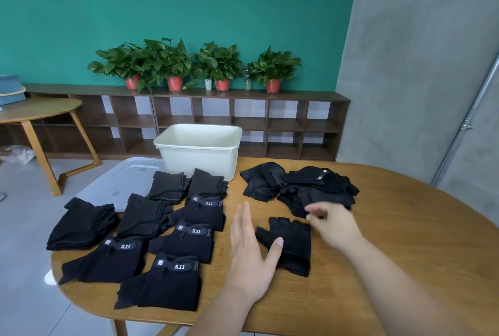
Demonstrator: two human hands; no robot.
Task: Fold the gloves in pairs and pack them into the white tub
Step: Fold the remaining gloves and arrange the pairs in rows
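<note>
Now the left hand (251, 252) is open, fingers straight, thumb over a single glove (293, 243) on the table (405, 241); the right hand (334, 223) is blurred at the loose pile's (297, 187) edge, its grip unclear; folded pairs (162, 241) lie left; the tub (199, 153) stands behind them.

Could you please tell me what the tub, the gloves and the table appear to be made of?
The tub looks like moulded plastic, off-white and smooth: rolled rim, rounded corners, slight sheen. The gloves seem to be soft matte black fabric, possibly synthetic: they lie limp and creased. The table appears to be wood or veneer with a satin finish: faint grain, soft reflections.
</note>
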